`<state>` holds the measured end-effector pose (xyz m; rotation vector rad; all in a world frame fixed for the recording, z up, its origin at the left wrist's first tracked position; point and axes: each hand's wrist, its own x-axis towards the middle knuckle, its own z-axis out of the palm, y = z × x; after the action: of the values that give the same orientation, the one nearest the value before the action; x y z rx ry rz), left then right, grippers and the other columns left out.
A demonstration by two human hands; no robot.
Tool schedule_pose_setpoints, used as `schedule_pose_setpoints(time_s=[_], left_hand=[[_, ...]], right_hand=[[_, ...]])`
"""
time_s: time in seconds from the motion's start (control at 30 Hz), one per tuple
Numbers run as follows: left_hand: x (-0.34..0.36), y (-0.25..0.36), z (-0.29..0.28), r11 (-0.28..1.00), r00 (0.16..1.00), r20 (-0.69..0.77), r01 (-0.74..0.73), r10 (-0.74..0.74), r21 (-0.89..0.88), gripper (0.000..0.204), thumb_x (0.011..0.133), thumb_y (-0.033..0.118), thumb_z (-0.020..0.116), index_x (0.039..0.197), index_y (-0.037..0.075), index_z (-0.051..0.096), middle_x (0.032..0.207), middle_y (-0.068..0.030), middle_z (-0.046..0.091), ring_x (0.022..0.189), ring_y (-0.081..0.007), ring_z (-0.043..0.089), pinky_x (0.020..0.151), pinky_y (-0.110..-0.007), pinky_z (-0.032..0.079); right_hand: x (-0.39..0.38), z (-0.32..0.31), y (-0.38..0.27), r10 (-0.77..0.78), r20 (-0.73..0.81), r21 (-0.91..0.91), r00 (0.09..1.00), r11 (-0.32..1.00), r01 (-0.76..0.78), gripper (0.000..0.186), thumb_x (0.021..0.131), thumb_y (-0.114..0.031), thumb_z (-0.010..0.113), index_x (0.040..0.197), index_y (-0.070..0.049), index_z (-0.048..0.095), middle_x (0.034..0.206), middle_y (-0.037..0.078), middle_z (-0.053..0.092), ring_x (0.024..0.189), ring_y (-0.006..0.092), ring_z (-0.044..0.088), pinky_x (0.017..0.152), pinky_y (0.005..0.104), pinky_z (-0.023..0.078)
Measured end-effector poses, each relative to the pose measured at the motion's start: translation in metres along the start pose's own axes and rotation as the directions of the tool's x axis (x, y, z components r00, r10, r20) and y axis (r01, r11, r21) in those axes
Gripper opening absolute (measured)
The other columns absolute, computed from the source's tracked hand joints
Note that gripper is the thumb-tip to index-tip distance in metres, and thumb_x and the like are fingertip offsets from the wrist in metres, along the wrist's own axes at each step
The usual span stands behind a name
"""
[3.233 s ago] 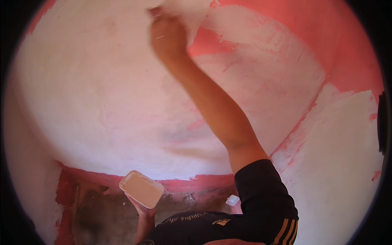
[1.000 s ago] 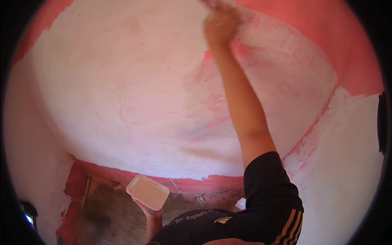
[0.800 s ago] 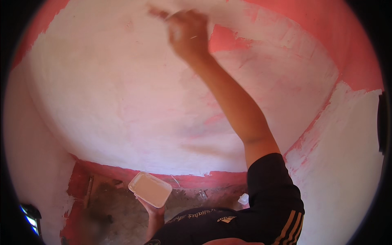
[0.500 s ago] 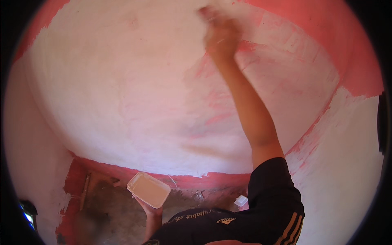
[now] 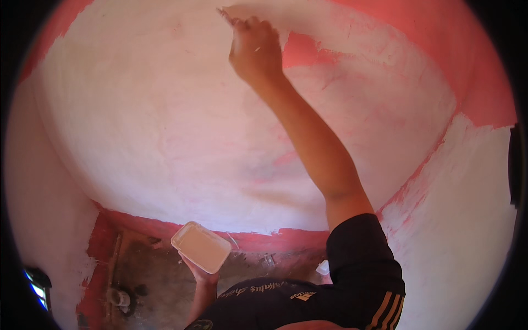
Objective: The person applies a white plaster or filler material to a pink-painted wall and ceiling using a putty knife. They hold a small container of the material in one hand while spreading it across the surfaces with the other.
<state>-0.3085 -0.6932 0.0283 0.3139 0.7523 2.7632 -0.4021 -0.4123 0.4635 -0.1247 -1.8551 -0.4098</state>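
Observation:
Raised to the upper middle of the wall, my right hand (image 5: pixel 256 52) closes its fingers round a thin flat hand tool (image 5: pixel 225 16). Seen nearly edge-on, the tool could be a brush or a scraper; I cannot tell which. Before me the wall (image 5: pixel 192 104) has a whitish coat, with pink showing through in streaks and a bare pink patch (image 5: pixel 300 49) just right of my hand. Low down, my left hand (image 5: pixel 202 273) grips a white rectangular tub (image 5: pixel 175 240) from beneath and its near side. Pale creamy paste or paint (image 5: pixel 201 249) lies in the tub.
Strong pink wall (image 5: pixel 487 66) remains uncoated at the upper right, and a red band (image 5: pixel 148 224) runs along the wall's foot. On the stained floor (image 5: pixel 159 275) stand a small round container (image 5: pixel 119 297) at the left and a white box (image 5: pixel 323 268) by my right sleeve.
My right hand has swept left across the upper wall with the tool, uncovering the pink patch behind it. The tub in my left hand has barely moved.

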Motion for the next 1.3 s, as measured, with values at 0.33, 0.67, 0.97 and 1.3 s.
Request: schedule_pose_setpoints(time_s=[0.33,0.67,0.97,1.3], left_hand=[[-0.012,0.014,-0.006,1.000,0.996,-0.091,0.009,-0.010,-0.007,0.053,0.104,0.057,0.036,0.139,0.019,0.045,0.126,-0.0021,0.057,0.115,-0.0202,0.059,0.093,-0.039,0.053],[-0.033,0.020,-0.016,1.000,0.997,-0.071,-0.002,0.002,0.005,0.054,0.103,0.058,0.036,0.140,0.018,0.043,0.127,-0.0040,0.057,0.115,-0.0223,0.059,0.093,-0.042,0.054],[-0.040,0.013,-0.011,0.999,1.000,-0.001,0.028,-0.028,0.034,0.066,0.100,0.067,0.031,0.144,0.020,0.044,0.138,0.0002,0.054,0.126,-0.0220,0.053,0.105,-0.041,0.045],[-0.033,0.006,0.012,0.999,0.998,-0.050,-0.022,0.024,0.037,0.055,0.103,0.058,0.036,0.137,0.016,0.047,0.125,-0.0026,0.058,0.113,-0.0213,0.060,0.092,-0.041,0.054]], right_hand=[[0.006,0.007,0.008,0.167,-0.120,-0.197,0.979,0.962,-0.188,0.035,0.093,-0.010,0.048,0.122,0.006,0.058,0.114,0.020,0.059,0.101,0.0377,0.058,0.088,0.0498,0.048],[0.002,-0.007,0.056,0.263,-0.456,0.021,0.850,0.958,-0.285,0.033,0.084,-0.003,0.052,0.114,0.003,0.065,0.104,0.021,0.065,0.103,0.0406,0.058,0.097,0.0548,0.042],[-0.007,-0.068,0.064,0.234,-0.596,0.129,0.768,0.972,-0.196,0.018,0.081,-0.003,0.060,0.095,-0.001,0.070,0.081,0.018,0.066,0.079,0.0386,0.063,0.073,0.0466,0.052],[-0.048,0.010,0.037,0.031,-0.286,0.403,0.958,0.911,0.090,0.036,0.083,-0.004,0.063,0.119,-0.010,0.068,0.120,0.015,0.064,0.109,0.0373,0.060,0.097,0.0463,0.049]])
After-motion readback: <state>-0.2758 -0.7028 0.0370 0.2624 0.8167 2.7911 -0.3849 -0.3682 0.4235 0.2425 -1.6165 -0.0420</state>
